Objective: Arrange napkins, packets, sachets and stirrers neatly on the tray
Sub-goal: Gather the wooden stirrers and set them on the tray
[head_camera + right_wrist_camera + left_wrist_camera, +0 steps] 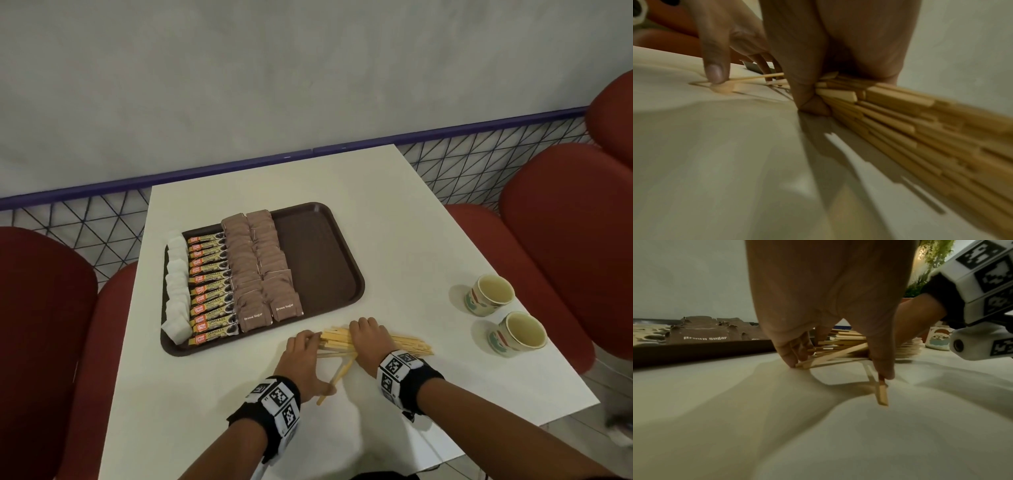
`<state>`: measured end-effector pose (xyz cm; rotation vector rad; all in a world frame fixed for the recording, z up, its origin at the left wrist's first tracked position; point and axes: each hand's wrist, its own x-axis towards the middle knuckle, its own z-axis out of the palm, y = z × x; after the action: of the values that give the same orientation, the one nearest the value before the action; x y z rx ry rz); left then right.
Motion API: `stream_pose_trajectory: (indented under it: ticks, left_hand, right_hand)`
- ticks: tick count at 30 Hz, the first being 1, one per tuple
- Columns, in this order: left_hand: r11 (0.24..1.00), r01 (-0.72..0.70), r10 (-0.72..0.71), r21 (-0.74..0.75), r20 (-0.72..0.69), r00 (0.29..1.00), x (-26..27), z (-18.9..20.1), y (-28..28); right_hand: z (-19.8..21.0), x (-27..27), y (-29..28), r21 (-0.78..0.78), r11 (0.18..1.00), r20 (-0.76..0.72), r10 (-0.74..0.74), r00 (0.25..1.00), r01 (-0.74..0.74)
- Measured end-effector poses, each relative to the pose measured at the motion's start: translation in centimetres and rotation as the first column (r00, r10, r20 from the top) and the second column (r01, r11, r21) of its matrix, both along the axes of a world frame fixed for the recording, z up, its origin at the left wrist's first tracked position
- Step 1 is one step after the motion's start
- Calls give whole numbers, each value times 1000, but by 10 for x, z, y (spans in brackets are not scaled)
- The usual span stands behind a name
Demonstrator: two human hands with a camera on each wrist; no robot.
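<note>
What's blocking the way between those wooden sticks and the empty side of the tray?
Nothing visible. The stirrers lie on the table beside the tray; only its low rim separates them from its bare right side.

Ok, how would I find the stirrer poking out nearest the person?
On the white table, in front of the brown tray, the right hand grips a bundle of wooden stirrers. That stirrer lies under the thumb of the left hand; unlike the bundle, which runs along the tray's edge, it angles out toward the person.
</note>
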<state>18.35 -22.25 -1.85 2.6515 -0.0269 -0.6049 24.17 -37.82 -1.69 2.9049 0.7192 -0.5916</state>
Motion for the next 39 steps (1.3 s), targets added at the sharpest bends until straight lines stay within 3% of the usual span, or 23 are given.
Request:
stream_pose_trajectory:
  ticks: [6,17,28,39]
  left_hand:
    - [999,38,-39,10,47,998,3,1,7]
    - [993,-115,117,-35,46,992,16,-3,9]
    - [990,-137,135,19,86,987,21,-2,14]
    - [959,-195,199,-205,1,980,21,0,21]
  right_hand:
    - [-3,-3,-2,7,999,49,47,998,-47]
    - [1,2,1,1,994,15,113,994,-113]
    - [3,0,7,-10,994,20,111,994,-111]
    - [18,10,-1,24,967,-37,253,967,-252]
